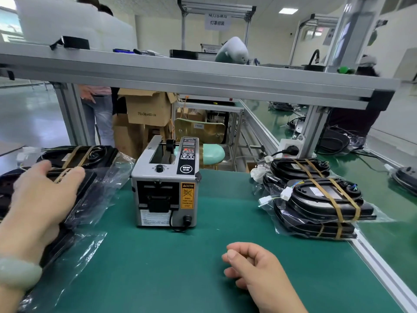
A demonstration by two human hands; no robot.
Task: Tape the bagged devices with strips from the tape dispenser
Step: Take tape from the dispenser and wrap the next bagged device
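Ahead, the tape dispenser [165,184] stands between left pile [90,154] and right pile [320,199].

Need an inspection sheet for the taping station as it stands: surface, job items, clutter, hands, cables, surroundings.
Surface: green bench mat, no debris seen.
Job's things: grey box-shaped tape dispenser at centre; right stack of bagged black devices, bound with brown tape; left pile of bagged black devices.
Clutter: white plush toy on the aluminium shelf overhead.
Hands: left hand rests flat on the left pile; right hand loosely curled on the mat, nothing seen in it.
Cables: black cord loops at the dispenser's front; black plug sits in a white socket.
Surroundings: cardboard boxes and a standing person behind the bench.
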